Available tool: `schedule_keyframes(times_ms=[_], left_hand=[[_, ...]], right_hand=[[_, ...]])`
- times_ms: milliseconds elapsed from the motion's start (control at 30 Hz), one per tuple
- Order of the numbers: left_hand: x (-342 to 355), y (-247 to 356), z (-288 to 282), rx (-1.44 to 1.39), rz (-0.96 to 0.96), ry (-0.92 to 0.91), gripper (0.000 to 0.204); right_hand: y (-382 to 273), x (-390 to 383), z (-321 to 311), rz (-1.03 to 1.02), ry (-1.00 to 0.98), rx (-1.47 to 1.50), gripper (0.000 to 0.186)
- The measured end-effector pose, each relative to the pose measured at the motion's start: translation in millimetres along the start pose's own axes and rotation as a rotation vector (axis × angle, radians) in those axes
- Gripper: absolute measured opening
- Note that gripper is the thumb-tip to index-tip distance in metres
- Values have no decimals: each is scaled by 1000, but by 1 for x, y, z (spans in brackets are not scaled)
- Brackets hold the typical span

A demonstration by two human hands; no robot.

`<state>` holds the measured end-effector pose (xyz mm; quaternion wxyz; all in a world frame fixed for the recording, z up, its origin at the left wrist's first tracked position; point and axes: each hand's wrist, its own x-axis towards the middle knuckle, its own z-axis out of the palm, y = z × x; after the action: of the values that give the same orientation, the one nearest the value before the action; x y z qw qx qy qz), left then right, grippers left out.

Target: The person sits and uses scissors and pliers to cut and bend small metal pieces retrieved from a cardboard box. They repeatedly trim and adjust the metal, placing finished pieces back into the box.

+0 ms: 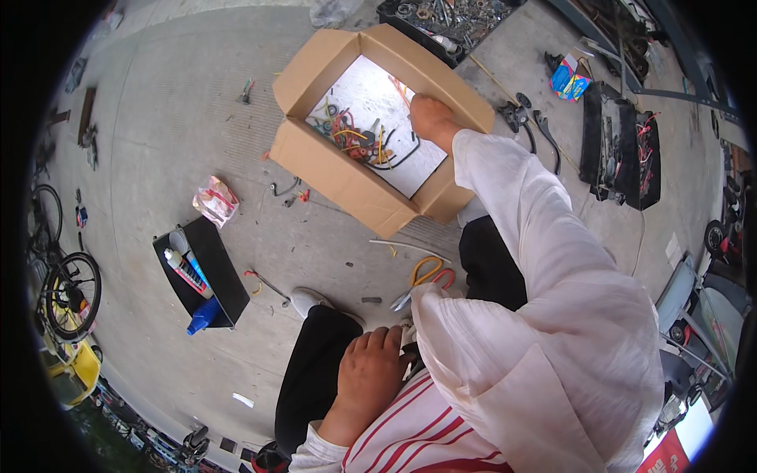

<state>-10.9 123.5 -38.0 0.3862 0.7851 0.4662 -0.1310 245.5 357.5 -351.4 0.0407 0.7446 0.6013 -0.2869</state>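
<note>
My right hand (432, 121) is closed inside an open cardboard box (335, 169), at its right side. Thin orange-red wires (399, 88) stick out past its fingers. To the left of that hand, a tangle of cut wires (347, 135) in red, yellow, green and black lies on a white sheet (364, 87) in the box. Loose black wire pieces (404, 162) lie near its lower edge. My left hand (372, 374) rests low by my lap, fingers curled together; whatever they may hold is hidden.
A black bin (223, 276) with bottles stands at left, near a crumpled packet (215, 201). Yellow- and red-handled tools (426, 274) lie near my feet. A tray of metal parts (441, 24) sits beyond the box; a black case (619, 146) stands at right.
</note>
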Motion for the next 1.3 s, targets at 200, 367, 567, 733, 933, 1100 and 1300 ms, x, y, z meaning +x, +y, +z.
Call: schedule_keyframes(times_ms=[200, 367, 567, 733, 933, 1100, 1300], left_hand=[[1, -2, -2, 9, 1, -5, 43], [0, 2, -9, -24, -57, -51, 43], [0, 3, -8, -53, -62, -80, 44], [3, 1, -8, -29, -39, -59, 44], [4, -2, -1, 3, -12, -13, 44], [2, -4, 0, 5, -13, -6, 45], [2, -4, -2, 13, -3, 0, 44]], right_hand=[[-2, -7, -10, 10, -80, -2, 23], [-6, -38, -36, 34, -225, -207, 26], [-7, -53, -46, -69, -109, -146, 23], [-22, -30, -8, -281, 256, -34, 21], [-21, -1, 18, -354, 259, -151, 20], [-15, -4, 14, -423, 316, -163, 17], [-6, 6, 17, -389, 336, -155, 17]])
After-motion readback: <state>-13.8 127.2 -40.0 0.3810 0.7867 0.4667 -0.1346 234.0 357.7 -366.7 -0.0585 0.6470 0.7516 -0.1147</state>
